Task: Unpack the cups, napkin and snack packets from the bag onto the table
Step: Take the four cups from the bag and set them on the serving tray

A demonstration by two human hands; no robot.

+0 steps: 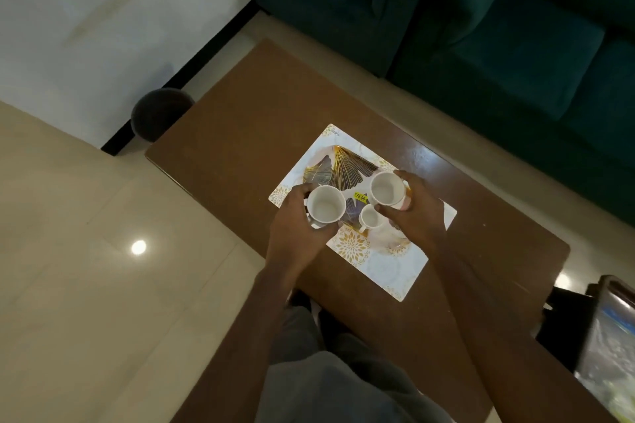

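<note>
Left grip (295, 216): the fingers and thumb are curling round the wall of the left cup (325, 204), pinching it just under the rim, mouth up and empty.
Right grip (412, 213): it is wrapping the right cup (386, 188) the same way, with the thumb on the near wall and the fingers behind.
Where the cups are: each is sitting inside its own grip, over the mat (395, 271) on the counter (240, 134). I cannot tell whether their bases are touching the mat.
Between the grips: a small cup (369, 216) is standing on the mat, just inside the right thumb and near the left cup.
Beyond the grips: a gold leaf dish (340, 166) is lying on the mat's far end.
Handling: the cups are looking like glazed ceramic, so probably stiff, light enough for one hand, smooth enough to slip, and likely to chip if knocked.
Where to hold: a hold round the wall below the rim is serving well. No handle is showing on either held cup.
Risk: the three cups are crowding together, so each is probably needing to go down outward from the small cup, and softly.
Bag, napkin, packets: none is showing clearly.
</note>
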